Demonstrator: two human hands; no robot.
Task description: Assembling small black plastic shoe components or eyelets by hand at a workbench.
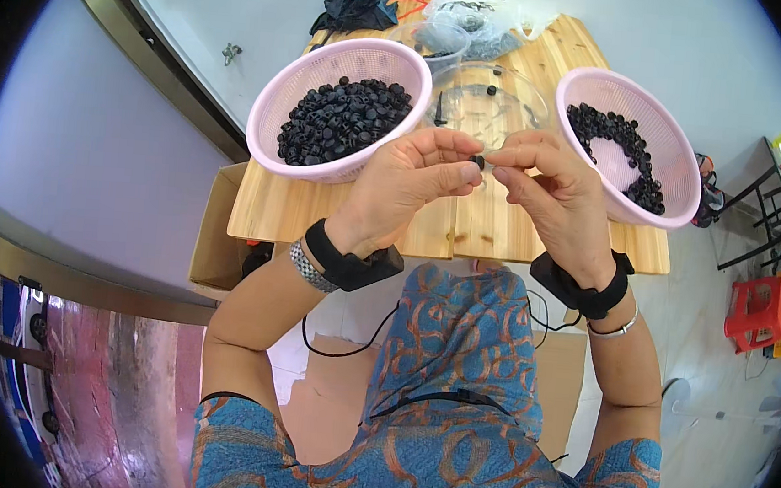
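Observation:
Both hands meet above the wooden table, between two pink baskets. My left hand [414,174] pinches a small round black plastic part [478,161] between thumb and fingertips. Close beside it, my right hand [556,185] is closed in a pinch, its fingertips almost touching the part; whatever it holds is too small to make out. Left of my hands, a pink basket [269,97] holds a large heap of black plastic caps [345,117]. On the right, another pink basket [677,152] contains a ring of small black pieces [647,186].
Behind my hands lies a clear round tray [512,93] with a few black bits. A clear tub [434,41], plastic bags [486,18] and a black cloth [359,5] are at the table's far end. A cardboard box [217,230] stands left of the table [428,238].

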